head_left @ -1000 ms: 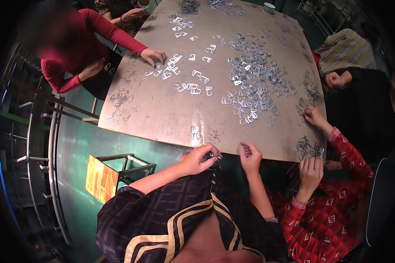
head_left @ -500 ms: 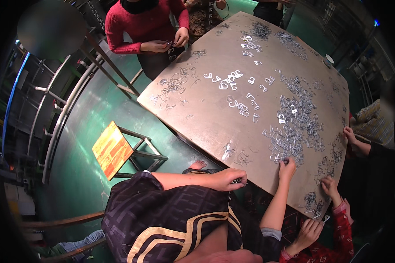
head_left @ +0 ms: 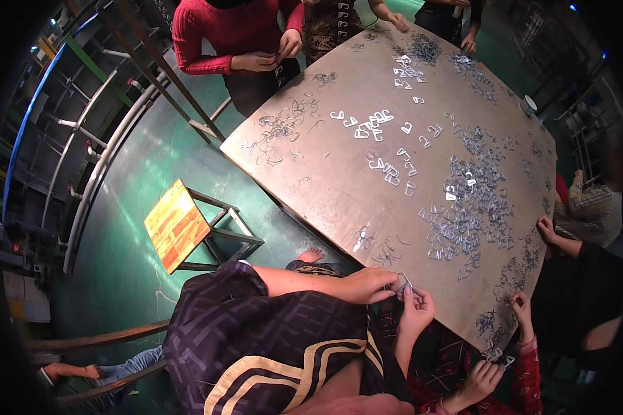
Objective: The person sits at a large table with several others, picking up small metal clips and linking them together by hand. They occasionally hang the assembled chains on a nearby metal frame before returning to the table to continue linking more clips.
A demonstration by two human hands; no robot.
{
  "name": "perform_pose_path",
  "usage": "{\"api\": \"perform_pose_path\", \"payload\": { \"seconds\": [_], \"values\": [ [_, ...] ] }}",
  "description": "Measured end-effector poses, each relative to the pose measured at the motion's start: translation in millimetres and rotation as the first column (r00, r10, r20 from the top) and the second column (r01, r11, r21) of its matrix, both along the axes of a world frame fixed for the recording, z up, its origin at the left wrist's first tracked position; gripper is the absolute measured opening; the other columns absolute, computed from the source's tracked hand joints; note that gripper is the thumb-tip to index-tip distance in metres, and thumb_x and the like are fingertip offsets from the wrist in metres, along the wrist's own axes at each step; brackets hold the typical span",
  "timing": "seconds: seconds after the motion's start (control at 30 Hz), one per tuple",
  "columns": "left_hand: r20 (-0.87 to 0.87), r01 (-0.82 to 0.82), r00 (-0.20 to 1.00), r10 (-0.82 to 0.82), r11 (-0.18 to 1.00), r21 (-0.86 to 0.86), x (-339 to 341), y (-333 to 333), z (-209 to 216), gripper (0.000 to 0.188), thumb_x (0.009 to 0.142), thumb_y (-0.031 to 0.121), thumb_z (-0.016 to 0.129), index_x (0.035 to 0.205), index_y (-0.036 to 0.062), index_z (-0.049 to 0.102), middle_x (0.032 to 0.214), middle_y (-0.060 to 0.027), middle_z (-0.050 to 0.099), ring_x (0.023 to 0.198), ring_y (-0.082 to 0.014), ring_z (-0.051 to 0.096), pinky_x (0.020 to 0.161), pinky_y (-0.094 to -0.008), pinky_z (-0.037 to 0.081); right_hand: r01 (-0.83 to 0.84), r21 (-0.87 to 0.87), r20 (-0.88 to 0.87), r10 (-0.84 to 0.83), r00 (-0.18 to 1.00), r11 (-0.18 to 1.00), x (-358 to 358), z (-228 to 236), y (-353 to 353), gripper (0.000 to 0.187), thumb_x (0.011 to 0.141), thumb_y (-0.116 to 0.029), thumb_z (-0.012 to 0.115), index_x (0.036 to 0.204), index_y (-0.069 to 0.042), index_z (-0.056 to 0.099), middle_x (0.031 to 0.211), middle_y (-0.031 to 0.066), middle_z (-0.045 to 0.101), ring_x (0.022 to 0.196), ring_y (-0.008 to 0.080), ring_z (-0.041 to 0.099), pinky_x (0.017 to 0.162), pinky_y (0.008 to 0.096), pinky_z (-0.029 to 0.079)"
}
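Just off the near table edge, my left hand and my right hand meet, fingertips pinched on a small silvery metal clip. It looks like bent wire in a rounded triangular loop. Whether my left hand hides another small piece in its fingers cannot be made out. A big loose pile of similar metal clips covers the right half of the table. Nearest my hands on the tabletop lie thin bent wires, with a few shiny pieces beside them.
At the far left, a person in a red sweater handles something small. Close on my right, a person in red patterned sleeves holds metal clips. Other workers' hands rest at the right edge. A wooden-topped stool stands left.
My right hand has come back from the pile's near edge to my left hand, bringing a metal clip. A far person's hand has moved over the table's far corner.
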State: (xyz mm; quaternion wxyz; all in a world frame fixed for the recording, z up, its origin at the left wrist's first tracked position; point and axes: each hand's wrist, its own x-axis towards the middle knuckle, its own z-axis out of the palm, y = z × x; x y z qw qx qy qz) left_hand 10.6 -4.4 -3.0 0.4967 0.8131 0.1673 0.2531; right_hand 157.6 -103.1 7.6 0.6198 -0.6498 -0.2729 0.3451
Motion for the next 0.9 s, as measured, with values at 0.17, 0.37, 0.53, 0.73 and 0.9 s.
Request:
{"api": "perform_pose_path", "payload": {
  "seconds": [0.17, 0.37, 0.53, 0.73, 0.9],
  "values": [
    [-0.014, -0.036, 0.999, 0.037, 0.998, 0.059, 0, -2, -1, 0.016, 0.081, 0.012, 0.067, 0.092, 0.0087, 0.055, 0.083, -0.0089, 0.059, 0.081, -0.0299, 0.058, 0.076, -0.0382, 0.043, 0.025, -0.01, 0.05, -0.024, 0.998, 1.0, -10, 6, -2, 0.008, 0.086, 0.003, 0.066, 0.091, 0.008, 0.061, 0.081, 0.009, 0.067, 0.069, 0.0097, 0.063, 0.065, 0.0212, 0.052],
    [0.009, -0.08, 0.997, 0.079, 0.992, 0.102, -3, -3, -10, 0.016, 0.08, 0.012, 0.068, 0.09, 0.0085, 0.057, 0.08, -0.0083, 0.06, 0.081, -0.03, 0.059, 0.076, -0.0385, 0.043, -0.039, 0.085, 0.211, 0.02, 0.977, 0.996, -16, -5, -6, 0.008, 0.084, 0.006, 0.066, 0.089, 0.005, 0.061, 0.092, 0.0101, 0.066, 0.078, 0.0107, 0.062, 0.069, 0.0228, 0.051],
    [0.035, -0.054, 0.998, 0.051, 0.995, 0.087, -10, -1, -20, 0.016, 0.079, 0.012, 0.069, 0.09, 0.0082, 0.058, 0.08, -0.008, 0.061, 0.082, -0.0302, 0.06, 0.078, -0.0388, 0.044, -0.114, 0.021, 0.152, 0.109, 0.982, 0.993, -16, -13, -11, 0.012, 0.084, 0.007, 0.066, 0.093, 0.003, 0.058, 0.093, 0.0082, 0.065, 0.077, 0.008, 0.06, 0.068, 0.02, 0.049],
    [0.015, -0.009, 1.0, 0.008, 0.999, 0.046, -20, 6, -24, 0.018, 0.079, 0.013, 0.07, 0.093, 0.0069, 0.06, 0.085, -0.0093, 0.063, 0.084, -0.031, 0.061, 0.078, -0.04, 0.047, -0.127, 0.022, 0.151, 0.123, 0.981, 0.992, -23, -15, -5, 0.015, 0.083, 0.006, 0.068, 0.092, 0.002, 0.057, 0.091, 0.0066, 0.064, 0.076, 0.007, 0.06, 0.068, 0.0187, 0.048],
    [-0.068, -0.157, 0.984, 0.162, 0.985, 0.072, -51, 43, -34, 0.024, 0.08, 0.01, 0.07, 0.101, 0.0031, 0.062, 0.098, -0.0121, 0.066, 0.093, -0.0313, 0.063, 0.086, -0.0387, 0.049, -0.106, -0.013, 0.197, 0.106, 0.975, 0.994, -27, -14, 0, 0.015, 0.08, 0.007, 0.069, 0.088, 0.003, 0.057, 0.094, 0.0079, 0.062, 0.076, 0.0087, 0.059, 0.067, 0.0204, 0.048]
  ]
}}
